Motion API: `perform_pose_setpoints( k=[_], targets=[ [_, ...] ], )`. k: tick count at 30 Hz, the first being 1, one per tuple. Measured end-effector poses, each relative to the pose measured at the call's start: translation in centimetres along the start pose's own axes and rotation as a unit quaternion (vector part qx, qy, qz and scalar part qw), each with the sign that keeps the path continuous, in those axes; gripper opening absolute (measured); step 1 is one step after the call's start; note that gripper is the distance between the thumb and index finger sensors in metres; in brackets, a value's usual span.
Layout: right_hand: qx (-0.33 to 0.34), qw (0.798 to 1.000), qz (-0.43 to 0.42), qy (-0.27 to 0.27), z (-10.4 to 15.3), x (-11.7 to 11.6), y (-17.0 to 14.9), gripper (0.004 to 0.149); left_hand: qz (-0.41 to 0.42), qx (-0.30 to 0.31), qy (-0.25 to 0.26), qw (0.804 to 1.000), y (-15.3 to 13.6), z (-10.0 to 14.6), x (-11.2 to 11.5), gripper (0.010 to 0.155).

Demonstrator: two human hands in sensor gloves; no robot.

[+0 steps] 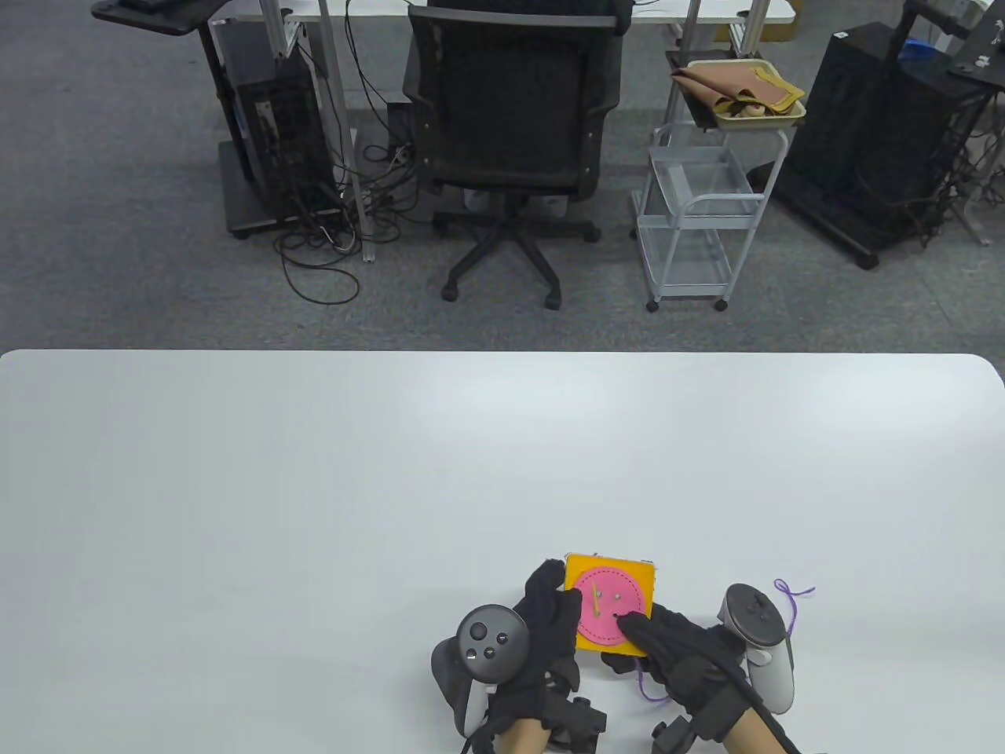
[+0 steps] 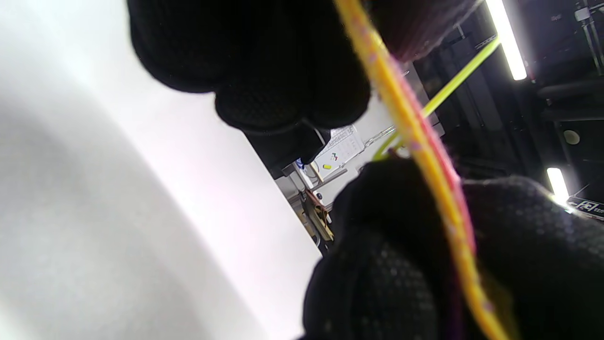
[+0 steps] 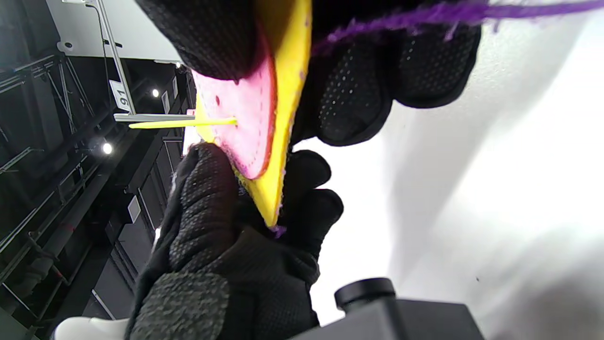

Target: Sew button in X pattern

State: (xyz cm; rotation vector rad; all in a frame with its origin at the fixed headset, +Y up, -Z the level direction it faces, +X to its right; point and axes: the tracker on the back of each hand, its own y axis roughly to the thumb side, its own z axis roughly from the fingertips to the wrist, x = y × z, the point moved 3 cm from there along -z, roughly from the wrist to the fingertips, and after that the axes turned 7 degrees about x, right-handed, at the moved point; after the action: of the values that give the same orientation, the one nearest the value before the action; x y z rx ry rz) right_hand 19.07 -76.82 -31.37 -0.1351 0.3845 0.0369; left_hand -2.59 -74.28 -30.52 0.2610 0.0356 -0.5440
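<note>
From the table view I find the left hand [image 1: 550, 620] at lower centre of the frame, gripping the left edge of the yellow sewing board [image 1: 609, 603], thumb on top and fingers beneath; the board sits just right of it, lower centre, held between both hands; a pink felt disc [image 1: 604, 609] covers its face; a yellow-green needle [image 1: 597, 601] stands up through the disc left of its middle. Right of that, the right hand [image 1: 683, 652] holds the board's lower right corner, one fingertip [image 1: 624, 620] pressing on the disc; purple thread [image 1: 791, 609] loops on the white table [image 1: 314, 487] at lower right, beside the right tracker; a second length trails below the board.
</note>
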Motion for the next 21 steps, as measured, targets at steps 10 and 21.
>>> perform_pose_setpoints(
  k=[10, 21],
  targets=[
    [0.015, 0.999, -0.005, -0.037, 0.3, 0.5, 0.4, 0.044, -0.017, 0.068, -0.013, 0.997, 2.5, 0.2, 0.3, 0.047],
    [0.03, 0.999, 0.02, -0.036, 0.4, 0.0, 0.8, 0.044, 0.0, 0.054, -0.034, 0.998, 2.5, 0.4, 1.7, 0.046]
  ],
)
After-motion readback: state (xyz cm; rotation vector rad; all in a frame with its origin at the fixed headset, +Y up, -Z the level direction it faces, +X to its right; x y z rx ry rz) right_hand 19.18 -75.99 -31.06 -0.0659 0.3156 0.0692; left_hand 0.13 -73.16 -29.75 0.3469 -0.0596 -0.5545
